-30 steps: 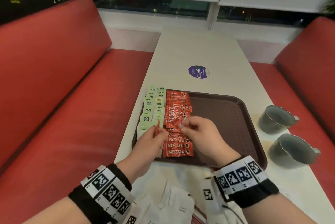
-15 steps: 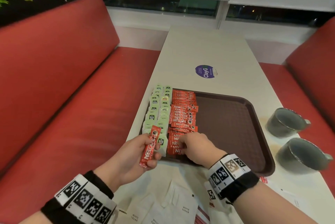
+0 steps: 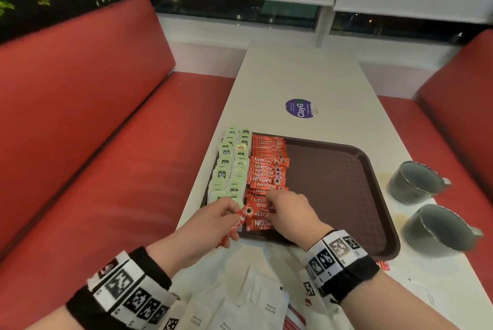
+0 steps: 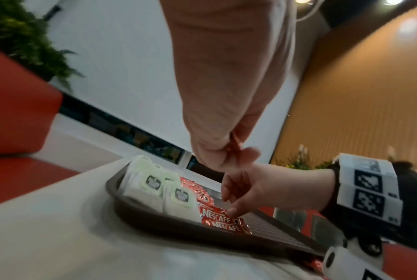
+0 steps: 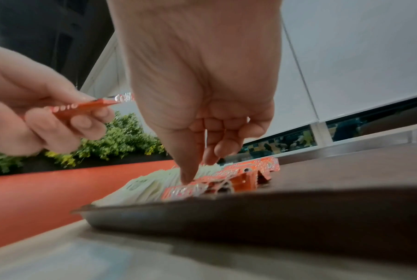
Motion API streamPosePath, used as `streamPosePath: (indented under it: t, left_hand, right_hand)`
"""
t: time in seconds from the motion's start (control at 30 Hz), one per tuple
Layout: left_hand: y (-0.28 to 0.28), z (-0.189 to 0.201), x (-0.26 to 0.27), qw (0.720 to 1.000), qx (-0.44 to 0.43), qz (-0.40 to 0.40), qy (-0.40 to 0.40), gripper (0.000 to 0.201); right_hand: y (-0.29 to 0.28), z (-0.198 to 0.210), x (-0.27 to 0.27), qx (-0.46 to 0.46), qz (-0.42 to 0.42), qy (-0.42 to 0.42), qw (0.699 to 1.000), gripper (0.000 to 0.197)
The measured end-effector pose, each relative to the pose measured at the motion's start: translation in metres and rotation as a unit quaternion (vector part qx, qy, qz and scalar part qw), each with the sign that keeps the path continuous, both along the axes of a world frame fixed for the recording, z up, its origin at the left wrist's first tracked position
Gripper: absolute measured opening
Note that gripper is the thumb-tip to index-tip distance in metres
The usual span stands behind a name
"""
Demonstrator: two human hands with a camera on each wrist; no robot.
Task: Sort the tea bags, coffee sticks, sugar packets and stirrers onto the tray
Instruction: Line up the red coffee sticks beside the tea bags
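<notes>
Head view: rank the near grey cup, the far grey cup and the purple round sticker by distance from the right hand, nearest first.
From the right hand, which touches the coffee sticks on the tray:
1. Near grey cup, on the table right of the tray's near end.
2. Far grey cup, just beyond it, also on the right.
3. Purple round sticker, past the tray's far edge.

Glossy red foil-like coffee sticks (image 3: 268,169), matt textured plastic tray (image 3: 333,182), paper sugar packets (image 3: 264,303), perhaps glazed ceramic cups (image 3: 416,182)
</notes>
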State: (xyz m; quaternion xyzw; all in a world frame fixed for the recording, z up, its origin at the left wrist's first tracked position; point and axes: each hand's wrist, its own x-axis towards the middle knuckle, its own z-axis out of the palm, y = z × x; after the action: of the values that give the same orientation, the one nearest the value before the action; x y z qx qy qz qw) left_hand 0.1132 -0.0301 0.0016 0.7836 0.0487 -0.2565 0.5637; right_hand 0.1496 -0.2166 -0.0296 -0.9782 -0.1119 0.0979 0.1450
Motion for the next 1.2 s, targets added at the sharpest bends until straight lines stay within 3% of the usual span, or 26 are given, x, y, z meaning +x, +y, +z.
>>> streamPosePath:
  t: [0.1,0.2,0.33,0.43,0.57,0.7,0.8,0.87,1.2]
  left_hand:
    - [-0.013,0.001,0.009,0.981,0.115,-0.082,-0.133,0.012]
    - [-0.037,0.0,0.019,0.955,0.184,-0.128,-0.197,0.009]
    - [-0.065,-0.008,0.034,0.917,0.271,-0.189,-0.223,0.014]
    - [-0.08,-0.017,0.043,0.898,0.306,-0.248,-0.198,0.015]
    - [-0.086,-0.031,0.047,0.85,0.385,-0.307,-0.188,0.018]
    - [-0.088,-0.035,0.04,0.805,0.438,-0.316,-0.245,0.009]
    - [-0.088,-0.035,0.036,0.782,0.465,-0.313,-0.275,0.013]
    - [-0.089,-0.037,0.035,0.775,0.476,-0.311,-0.276,0.014]
    - [-0.097,-0.035,0.022,0.801,0.474,-0.227,-0.287,0.015]
  right_hand:
    - [-0.016,0.003,-0.008,0.063,-0.057,-0.006,0.996,0.02]
    - [-0.043,0.011,-0.03,0.12,-0.112,-0.026,0.986,0.019]
    - [-0.084,0.021,-0.085,0.166,-0.181,-0.047,0.968,0.023]
    - [-0.109,0.024,-0.131,0.185,-0.243,-0.044,0.951,0.02]
    - [-0.137,0.02,-0.183,0.21,-0.308,-0.055,0.926,0.026]
    - [-0.162,0.017,-0.228,0.211,-0.364,-0.077,0.904,0.031]
    - [-0.178,0.012,-0.253,0.204,-0.389,-0.077,0.895,0.028]
    - [-0.189,0.002,-0.268,0.197,-0.405,-0.074,0.89,0.029]
    - [-0.23,-0.018,-0.306,0.208,-0.39,-0.052,0.895,0.032]
